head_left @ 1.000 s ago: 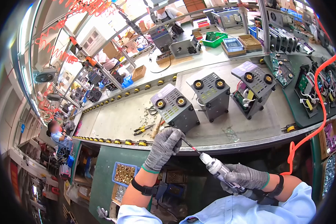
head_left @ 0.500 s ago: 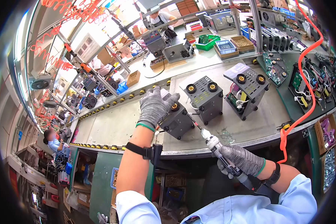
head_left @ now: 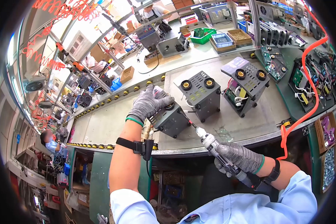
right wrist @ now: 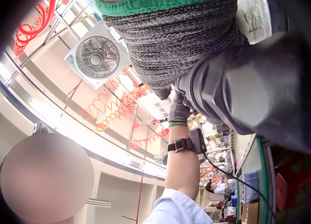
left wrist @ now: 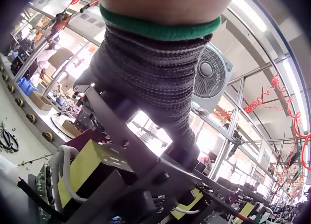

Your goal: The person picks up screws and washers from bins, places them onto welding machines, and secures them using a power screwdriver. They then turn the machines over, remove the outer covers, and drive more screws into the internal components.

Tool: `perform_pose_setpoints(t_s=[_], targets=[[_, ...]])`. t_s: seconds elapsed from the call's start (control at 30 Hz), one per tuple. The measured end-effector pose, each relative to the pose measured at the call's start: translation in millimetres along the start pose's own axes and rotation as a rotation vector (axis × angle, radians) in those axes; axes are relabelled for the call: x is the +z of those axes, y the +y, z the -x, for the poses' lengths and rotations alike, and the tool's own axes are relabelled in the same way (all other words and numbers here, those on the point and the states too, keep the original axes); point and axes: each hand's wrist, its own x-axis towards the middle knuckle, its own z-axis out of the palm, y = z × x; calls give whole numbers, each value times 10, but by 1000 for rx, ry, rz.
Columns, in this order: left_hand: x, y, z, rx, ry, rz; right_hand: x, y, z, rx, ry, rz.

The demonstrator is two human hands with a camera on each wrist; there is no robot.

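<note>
Metal box (head_left: 171,121), dark grey, stands on the bench (head_left: 108,121) at the near edge, leftmost in a row of three. The left hand (head_left: 148,104) is clamped on its top, thumb spread to the right by a round black fitting. The right hand (head_left: 240,157) grips a power screwdriver (head_left: 210,142) whose bit points left and far, up to the box's right side; whether it touches a screw I cannot tell. The hands are apart. The middle box (head_left: 201,98) and right box (head_left: 249,89) stand to the right, each with two round fittings on top
</note>
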Motion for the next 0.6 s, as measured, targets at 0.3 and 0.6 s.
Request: perform_pose_setpoints(t_s=[0.3,0.6], targets=[[-10,21,19,-22,-7,9,-52,32,-46,34,18,-34],[31,3,28,-24,16,44,-113,1,-121,125,-323,-575]])
